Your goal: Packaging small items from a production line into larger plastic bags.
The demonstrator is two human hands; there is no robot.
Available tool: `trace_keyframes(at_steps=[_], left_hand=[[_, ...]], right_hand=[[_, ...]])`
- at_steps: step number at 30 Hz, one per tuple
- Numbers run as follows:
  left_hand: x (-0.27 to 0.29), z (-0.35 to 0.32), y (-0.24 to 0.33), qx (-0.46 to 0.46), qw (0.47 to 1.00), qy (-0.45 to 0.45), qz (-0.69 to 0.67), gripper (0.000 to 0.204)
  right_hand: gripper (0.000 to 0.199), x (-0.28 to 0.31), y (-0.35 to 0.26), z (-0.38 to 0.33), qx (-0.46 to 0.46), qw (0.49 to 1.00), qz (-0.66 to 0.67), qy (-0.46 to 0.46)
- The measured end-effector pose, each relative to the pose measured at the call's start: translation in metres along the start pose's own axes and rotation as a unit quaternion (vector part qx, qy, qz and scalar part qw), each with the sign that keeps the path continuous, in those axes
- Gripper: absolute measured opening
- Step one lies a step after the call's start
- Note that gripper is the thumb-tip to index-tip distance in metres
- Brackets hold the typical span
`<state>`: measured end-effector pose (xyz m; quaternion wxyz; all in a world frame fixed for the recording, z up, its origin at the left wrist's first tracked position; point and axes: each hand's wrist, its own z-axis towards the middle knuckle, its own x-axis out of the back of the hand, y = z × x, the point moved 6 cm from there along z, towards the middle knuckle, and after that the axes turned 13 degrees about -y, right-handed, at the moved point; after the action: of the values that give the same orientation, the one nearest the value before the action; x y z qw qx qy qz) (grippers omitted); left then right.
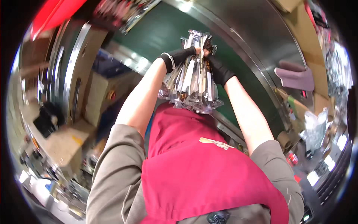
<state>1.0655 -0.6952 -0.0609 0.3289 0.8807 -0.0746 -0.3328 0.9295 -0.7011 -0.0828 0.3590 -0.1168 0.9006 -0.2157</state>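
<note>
A thick bundle of long, thin items in clear plastic sleeves (pixel 192 80) spans the space between my arms, just beyond my red apron. What is inside the sleeves is too small to make out. My left hand (pixel 184 56), in a black fingerless glove with a white band at the wrist, grips the bundle's upper part from the left. On the other side my right hand (pixel 216 65), gloved the same way, closes round it too. The fingertips of both hands meet near the top of the bundle; the rest of the fingers are partly hidden.
A green conveyor belt (pixel 158 28) with metal side rails runs beneath the bundle. More packaged items (pixel 123 13) lie on it at the far left. Cardboard boxes (pixel 115 87) stand to the left. On the right are a mauve cloth (pixel 294 77) and a clear plastic bag (pixel 315 127).
</note>
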Motion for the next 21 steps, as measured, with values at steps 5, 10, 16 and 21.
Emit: trace_keyframes(at_steps=[5, 10, 16, 21], left_hand=[[0.016, -0.144, -0.061, -0.06, 0.981, 0.118, -0.141, 0.045], [-0.003, -0.284, -0.201, -0.282, 0.891, 0.354, -0.039, 0.056], [-0.084, -0.525, -0.29, -0.447, 0.627, 0.629, -0.107, 0.034], [-0.168, -0.615, -0.397, 0.123, 0.341, 0.879, 0.31, 0.043]], right_hand=[[0.072, -0.112, 0.052, 0.035, -0.104, 0.988, -0.081, -0.081], [0.08, -0.245, 0.148, 0.038, -0.161, 0.928, -0.246, -0.229], [0.051, -0.523, 0.243, 0.045, -0.146, 0.643, -0.495, -0.566], [0.068, -0.735, 0.357, -0.047, 0.187, 0.187, -0.613, -0.744]])
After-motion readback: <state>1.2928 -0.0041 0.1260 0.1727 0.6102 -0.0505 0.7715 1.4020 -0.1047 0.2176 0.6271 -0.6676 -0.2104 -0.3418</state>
